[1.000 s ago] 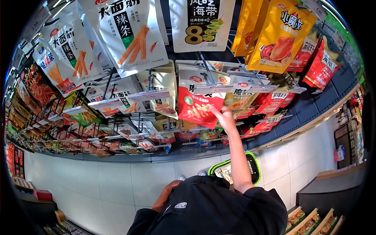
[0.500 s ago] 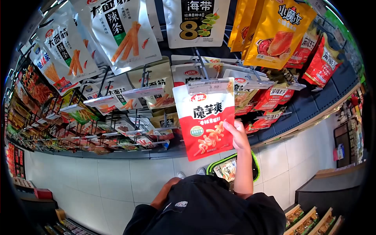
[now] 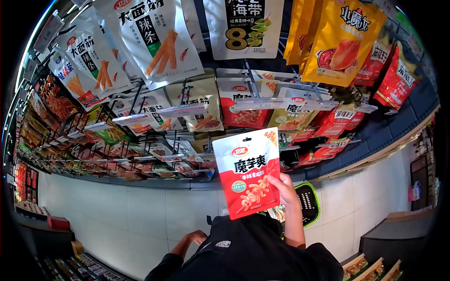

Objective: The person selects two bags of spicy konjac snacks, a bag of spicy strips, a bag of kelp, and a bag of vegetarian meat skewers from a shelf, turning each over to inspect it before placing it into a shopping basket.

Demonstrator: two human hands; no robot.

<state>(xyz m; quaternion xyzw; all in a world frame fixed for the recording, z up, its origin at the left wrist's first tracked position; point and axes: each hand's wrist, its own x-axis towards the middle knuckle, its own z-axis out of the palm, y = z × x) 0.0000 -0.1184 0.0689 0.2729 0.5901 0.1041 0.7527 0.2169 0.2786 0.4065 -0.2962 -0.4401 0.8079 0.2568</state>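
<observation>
My right hand (image 3: 282, 189) is closed on the right edge of a red and white snack packet (image 3: 248, 175), its thumb across the front. The packet is upright, front facing me, apart from the hooks, with a hang hole at its top. Down by my dark top at the waist is my left hand (image 3: 197, 237); its fingers are too small and partly hidden to tell their pose. Below my right forearm, a black basket with a green rim (image 3: 318, 206) stands on the floor, partly covered. A packet (image 3: 277, 213) inside it shows beside my wrist.
Hanging packets fill the rack ahead: white stick-snack bags (image 3: 154, 42), a white bag with a large 8 (image 3: 246, 35), yellow bags (image 3: 344, 44) and red bags (image 3: 398, 77). Price-tag hooks (image 3: 260, 104) stick out toward me. Low shelves (image 3: 372, 269) stand behind on the pale tiled floor (image 3: 140, 206).
My right hand has brought the packet down and toward my body, away from the hooks and price tag. My left hand has shifted down and slightly left. The camera view has moved a little.
</observation>
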